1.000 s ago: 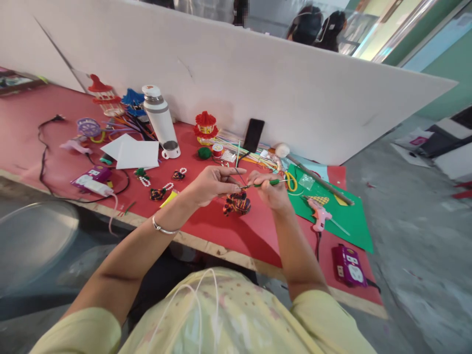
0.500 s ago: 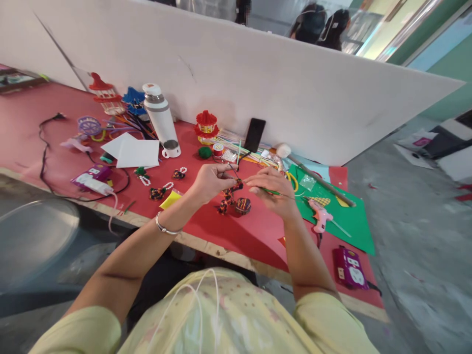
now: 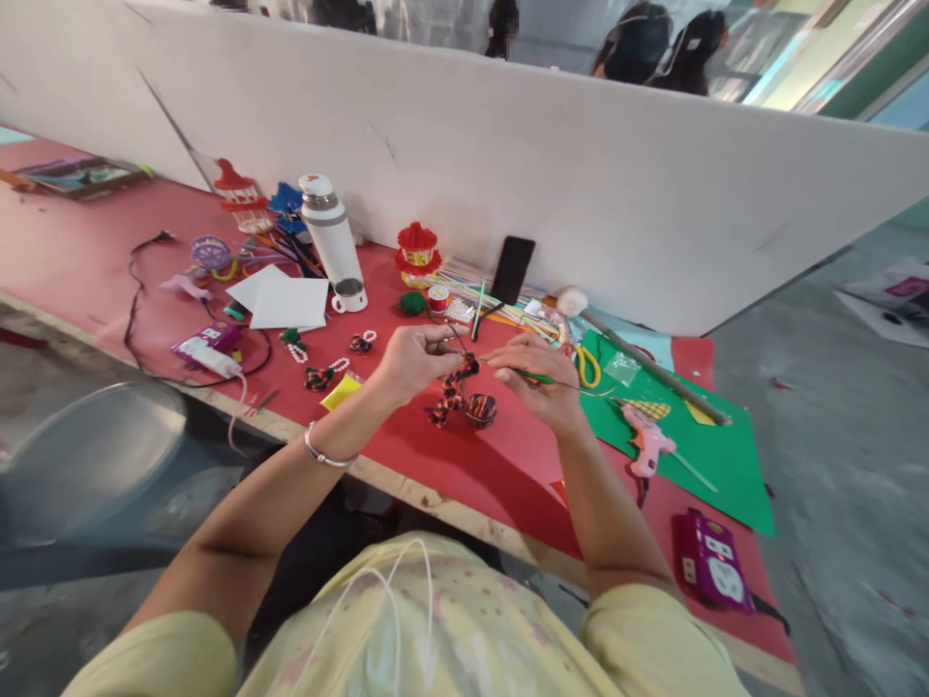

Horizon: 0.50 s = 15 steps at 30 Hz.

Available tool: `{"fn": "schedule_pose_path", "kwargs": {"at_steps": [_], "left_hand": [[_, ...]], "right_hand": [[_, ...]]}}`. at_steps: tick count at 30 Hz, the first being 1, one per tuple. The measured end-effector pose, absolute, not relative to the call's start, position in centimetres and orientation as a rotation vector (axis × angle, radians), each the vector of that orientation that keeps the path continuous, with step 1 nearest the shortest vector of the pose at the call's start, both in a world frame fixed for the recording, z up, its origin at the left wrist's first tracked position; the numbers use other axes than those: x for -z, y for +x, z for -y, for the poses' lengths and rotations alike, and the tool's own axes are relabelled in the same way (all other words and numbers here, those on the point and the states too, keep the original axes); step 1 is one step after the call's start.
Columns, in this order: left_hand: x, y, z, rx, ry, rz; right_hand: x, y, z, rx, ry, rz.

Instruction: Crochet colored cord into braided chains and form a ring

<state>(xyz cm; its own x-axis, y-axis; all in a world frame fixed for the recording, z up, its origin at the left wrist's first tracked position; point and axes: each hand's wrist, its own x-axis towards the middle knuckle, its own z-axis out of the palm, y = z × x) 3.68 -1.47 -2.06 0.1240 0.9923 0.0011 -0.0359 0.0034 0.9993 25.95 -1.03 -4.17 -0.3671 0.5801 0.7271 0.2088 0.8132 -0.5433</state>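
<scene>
1. Head view: white flask [image 3: 335,242] upright, lid on; small cup [image 3: 349,296] at its foot, contents unreadable.
2. Left hand [image 3: 417,366]: thumb and fingers nearly closed, pinching top of crochet piece.
3. Crochet piece [image 3: 451,387]: knobbly, narrow, black/orange/red; runs down-left from fingers, table contact unclear.
4. Yarn ball [image 3: 480,411]: same colours, beside it.
5. Right hand [image 3: 541,368]: half curled, gripping green-handled hook [image 3: 535,377].
6. Clear packet [image 3: 622,368] on green sheet [image 3: 697,465], contents too small to tell.
</scene>
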Motion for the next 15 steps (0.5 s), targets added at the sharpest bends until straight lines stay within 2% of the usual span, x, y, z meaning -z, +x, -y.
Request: {"fn": "schedule_pose_path", "kwargs": {"at_steps": [4, 9, 12, 15], "left_hand": [[2.6, 4.2, 0.5, -1.204, 1.091, -1.090], [3.0, 5.8, -0.5, -1.254, 0.848, -1.017], [3.1, 7.1, -0.5, -1.257, 0.737, -0.958], [3.2, 7.3, -0.3, -1.150, 0.725, -0.893]], "right_hand": [[4.8, 25.8, -0.8, -0.152, -0.482, 2.076], [7.0, 25.6, -2.0, 0.311, -0.579, 2.045], [8.0, 25.9, -2.1, 0.361, -0.630, 1.930], [8.0, 26.9, -2.3, 0.192, -0.545, 1.871]]}}
